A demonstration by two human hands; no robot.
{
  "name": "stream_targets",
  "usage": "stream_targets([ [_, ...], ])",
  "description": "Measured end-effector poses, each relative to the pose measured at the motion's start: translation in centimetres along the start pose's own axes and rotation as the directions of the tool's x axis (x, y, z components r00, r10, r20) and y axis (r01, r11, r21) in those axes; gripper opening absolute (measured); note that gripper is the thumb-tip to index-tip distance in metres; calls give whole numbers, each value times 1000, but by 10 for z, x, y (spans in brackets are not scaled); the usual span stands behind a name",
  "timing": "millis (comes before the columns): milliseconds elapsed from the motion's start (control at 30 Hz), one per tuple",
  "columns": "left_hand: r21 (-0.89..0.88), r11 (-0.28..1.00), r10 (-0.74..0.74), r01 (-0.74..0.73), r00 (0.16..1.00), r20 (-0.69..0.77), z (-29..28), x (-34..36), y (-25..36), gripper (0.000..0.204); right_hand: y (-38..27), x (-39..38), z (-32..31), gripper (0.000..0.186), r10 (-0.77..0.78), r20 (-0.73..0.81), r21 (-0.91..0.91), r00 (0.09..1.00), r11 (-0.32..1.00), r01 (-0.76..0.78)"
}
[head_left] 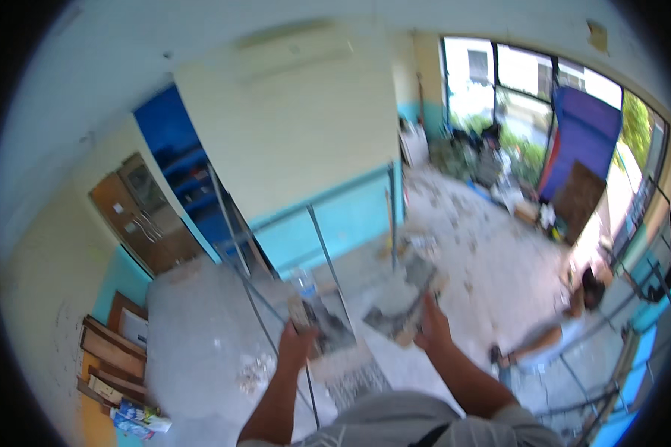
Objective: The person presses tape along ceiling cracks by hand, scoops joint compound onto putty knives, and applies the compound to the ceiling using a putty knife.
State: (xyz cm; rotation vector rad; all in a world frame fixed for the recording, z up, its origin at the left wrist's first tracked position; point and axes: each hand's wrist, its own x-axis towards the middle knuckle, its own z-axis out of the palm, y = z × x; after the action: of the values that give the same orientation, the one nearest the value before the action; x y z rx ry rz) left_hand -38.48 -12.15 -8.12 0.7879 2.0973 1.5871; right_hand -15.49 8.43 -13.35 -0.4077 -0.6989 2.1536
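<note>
Much is blurred here; the fisheye bends the walls and the rim goes black. What exactly each hand carries is hard to make out. The person's trunk is cut off at the lower edge, only a grey shirt showing.

Left hand [297, 341]: forearm rises from the lower edge, hand raised in front of the chest, fingers wrapped round a small pale flat tool handle [298, 313] that sticks up above the fist. Its working end merges with a grey mortar-smeared flat board [328, 322] just beside the hand on the right; whether the two touch cannot be told.

Right hand [432, 328]: forearm comes up from lower right, hand closed on the near edge of a grey cement-caked trowel-like plate [406, 294], which stretches up and leftward away from the fingers. Individual fingers are not separable in the blur.

The two held things sit near each other, between the hands, above thin grey metal scaffold bars [320, 238].

Below: dusty grey rubble-strewn concrete floor [492, 246], cream and turquoise wall [328, 171], stacked brown wooden frames [112, 350] at lower left. Another person [566, 320] in a pale top crouches on the floor at right, face unseen.
</note>
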Motion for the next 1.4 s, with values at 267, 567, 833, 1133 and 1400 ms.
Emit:
stream_targets([
  [267,241,894,369,-377,926,77,22,-27,91,24,-30,-21,44,56,35,-135,126,990,992,-18],
  [567,282,173,852,-944,287,438,34,-2,60,34,-36,-11,55,48,-14,-311,72,950,997,38],
  [833,287,197,883,-938,297,363,41,79,49,36,-17,39,99,46,-74,-307,-129,949,991,36],
  [1133,198,381,901,-903,410,140,23,143,46,32,14,84,122,44,-66,-137,-157,988,987,44],
  [1400,350,359,883,-865,436,172,3,169,58,31,44,97,121,41,-181,-77,-591,980,800,101],
])
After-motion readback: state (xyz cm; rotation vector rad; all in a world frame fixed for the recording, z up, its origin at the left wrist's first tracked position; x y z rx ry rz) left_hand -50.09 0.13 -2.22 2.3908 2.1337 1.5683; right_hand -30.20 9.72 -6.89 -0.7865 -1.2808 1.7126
